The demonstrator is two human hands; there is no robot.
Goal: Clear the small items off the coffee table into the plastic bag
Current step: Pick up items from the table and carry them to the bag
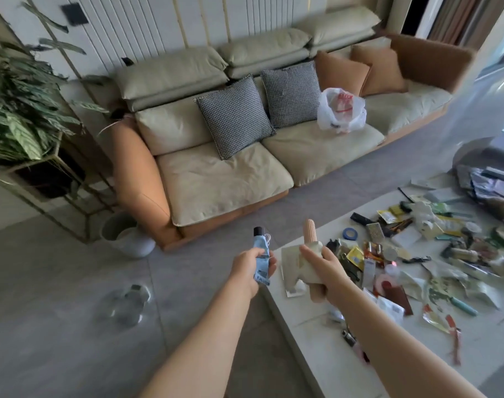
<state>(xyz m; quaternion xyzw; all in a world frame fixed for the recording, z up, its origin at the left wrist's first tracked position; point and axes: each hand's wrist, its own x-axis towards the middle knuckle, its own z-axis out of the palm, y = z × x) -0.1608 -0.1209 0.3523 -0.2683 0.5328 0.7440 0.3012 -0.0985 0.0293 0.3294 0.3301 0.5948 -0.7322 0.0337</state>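
My left hand (249, 268) grips a light blue tube with a black cap (260, 251), held over the floor just left of the coffee table (305, 311). My right hand (325, 271) holds a beige object with a ribbed pink rod (309, 237) sticking up from it, above the table's near left corner. A white plastic bag with red print (341, 110) stands open on the sofa seat, far from both hands. Several small items (417, 254) (packets, a blue tape roll, tubes, wrappers) lie scattered over the table.
The beige and orange sofa (225, 179) with two checked cushions runs along the back. A plant stand (29, 124) and a grey bin (124, 237) are at left. A crumpled clear plastic piece (124, 303) lies on the grey floor between me and the sofa.
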